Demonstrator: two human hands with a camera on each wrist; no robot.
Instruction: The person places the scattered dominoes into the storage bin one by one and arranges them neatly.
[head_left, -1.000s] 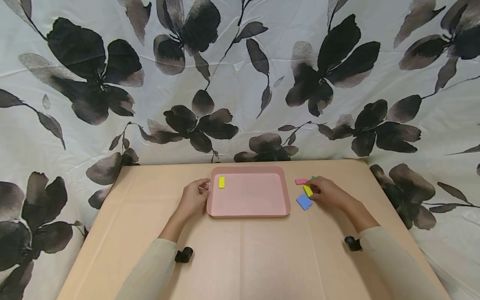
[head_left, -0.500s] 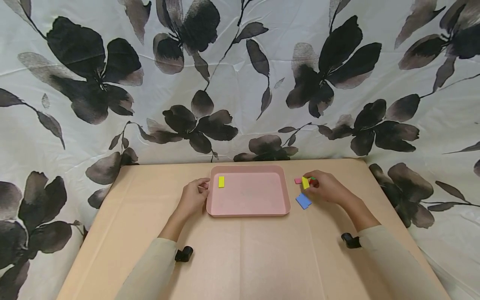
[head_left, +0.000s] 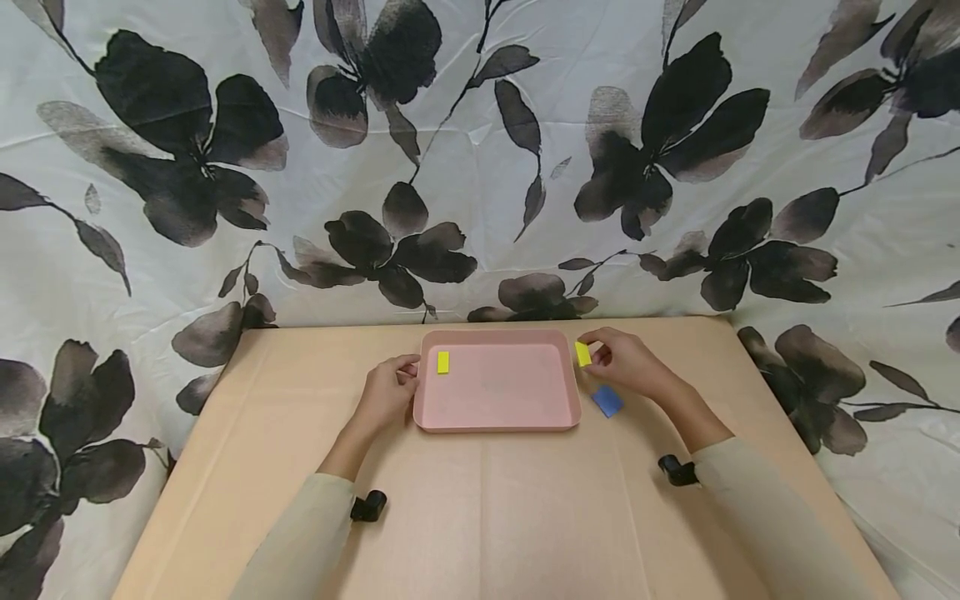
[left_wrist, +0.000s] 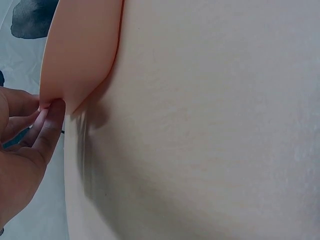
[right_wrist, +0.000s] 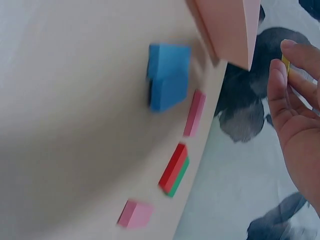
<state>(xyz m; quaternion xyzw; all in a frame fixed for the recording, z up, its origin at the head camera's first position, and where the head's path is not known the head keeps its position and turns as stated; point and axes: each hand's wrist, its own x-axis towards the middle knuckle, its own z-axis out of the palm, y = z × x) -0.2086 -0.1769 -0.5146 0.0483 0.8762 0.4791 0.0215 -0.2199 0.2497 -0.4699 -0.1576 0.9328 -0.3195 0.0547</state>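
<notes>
A pink tray lies on the table with one yellow block flat near its left end. My left hand pinches the tray's left rim between thumb and fingers, as the left wrist view shows. Just beyond the right rim, my right hand holds a second yellow block between thumb and fingertips, raised over the table. In the right wrist view only a thin yellow edge of this block shows between the fingers. Two blue blocks, one overlapping the other, lie below that hand.
Past the blue blocks lie a flat pink block, a red block against a green block, and another pink block. The right hand hides these in the head view. Floral cloth hangs behind the table.
My right hand has lifted the yellow block from beside the blue ones and carried it left to the tray's right edge. The left hand and tray have stayed put.
</notes>
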